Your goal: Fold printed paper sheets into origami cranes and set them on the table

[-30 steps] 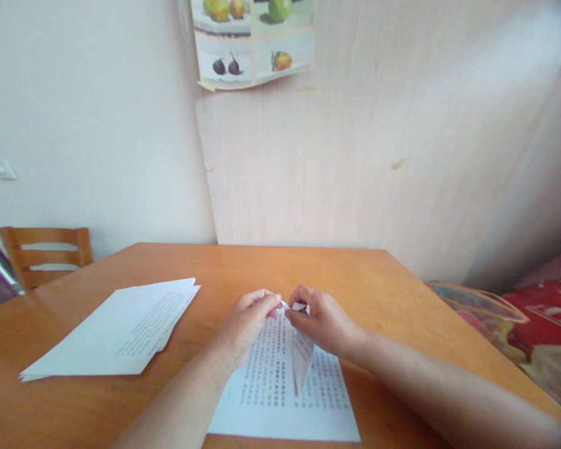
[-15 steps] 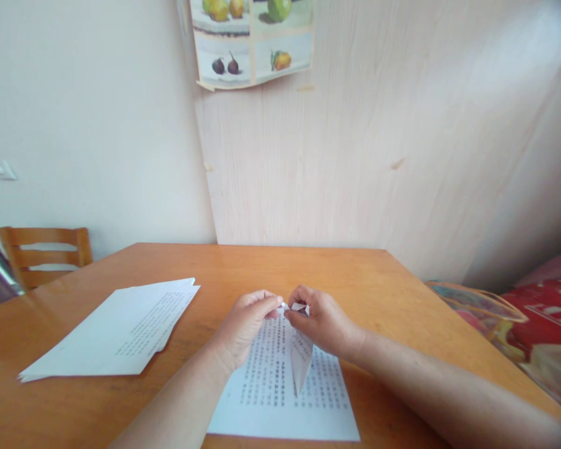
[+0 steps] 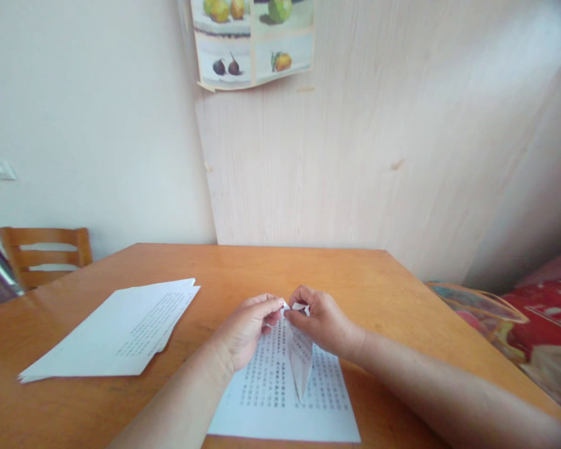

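Note:
A narrow, pointed piece of folded paper point(image 3: 301, 365) with printed characters is held over a printed sheet point(image 3: 280, 424) on the table. My right hand point(image 3: 325, 318) is closed around its upper part, thumb and fingers pinching it, and the point hangs down toward me. Beside it, my left hand point(image 3: 255, 324) pinches a small white tip at the top of the same folded paper between thumb and forefinger. Both hands partly cover the paper's upper end, so its exact folds there are hidden.
A wooden table point(image 3: 168, 411) reaches to the wall. To the left lies a stack of printed sheets point(image 3: 107, 337), with a wooden chair point(image 3: 51, 237) beyond. Red and clear bags point(image 3: 542, 312) are heaped past the right edge. Fruit pictures point(image 3: 255, 37) hang on the wall.
The fingers of my left hand have shifted slightly at the tip of the paper. The folded paper has turned a little, its lower point moving slightly down. My right hand stays in place.

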Demonstrator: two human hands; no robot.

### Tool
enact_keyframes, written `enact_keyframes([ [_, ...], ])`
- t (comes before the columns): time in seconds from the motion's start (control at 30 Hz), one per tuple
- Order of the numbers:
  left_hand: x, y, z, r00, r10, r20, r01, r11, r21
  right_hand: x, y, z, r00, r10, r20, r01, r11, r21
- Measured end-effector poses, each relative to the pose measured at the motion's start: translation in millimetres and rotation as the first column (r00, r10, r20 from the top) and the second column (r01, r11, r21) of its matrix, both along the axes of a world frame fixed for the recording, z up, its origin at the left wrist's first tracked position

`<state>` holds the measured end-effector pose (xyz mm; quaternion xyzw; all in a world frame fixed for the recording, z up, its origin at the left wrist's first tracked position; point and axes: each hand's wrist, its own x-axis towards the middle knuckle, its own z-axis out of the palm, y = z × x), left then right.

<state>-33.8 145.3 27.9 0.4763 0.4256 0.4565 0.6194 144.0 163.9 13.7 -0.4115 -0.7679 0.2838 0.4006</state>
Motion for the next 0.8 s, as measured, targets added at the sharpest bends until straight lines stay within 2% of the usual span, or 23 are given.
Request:
enact_keyframes([
  [0.3, 1.6, -0.6, -1.5, 0.999, -0.001, 0.034, 0.003, 0.999, -0.052, 0.3, -0.1, 0.0, 1.0, 0.008, 0.004, -0.008, 1.0, -0.007],
  [0.43, 1.6, 0.6, -1.8, 0.999, 0.044, 0.005, -0.043, 0.998, -0.045, 1.1, 0.5, -0.7, 1.0, 0.025, 0.0, -0.025, 1.0, -0.002],
  [0.6, 4.2, -1.6, 2.4, 0.985, 0.153, -0.08, -0.144, 0.984, 0.108, 1.9, 1.4, -0.5, 1.0, 0.014, 0.023, -0.014, 1.0, 0.003],
  [0.8, 5.1, -3.6, 3.4, 0.968, 0.209, -0.141, -0.17, 0.953, 0.251, 2.0, 1.6, 1.0, 1.0, 0.009, 0.008, -0.009, 0.999, -0.031],
])
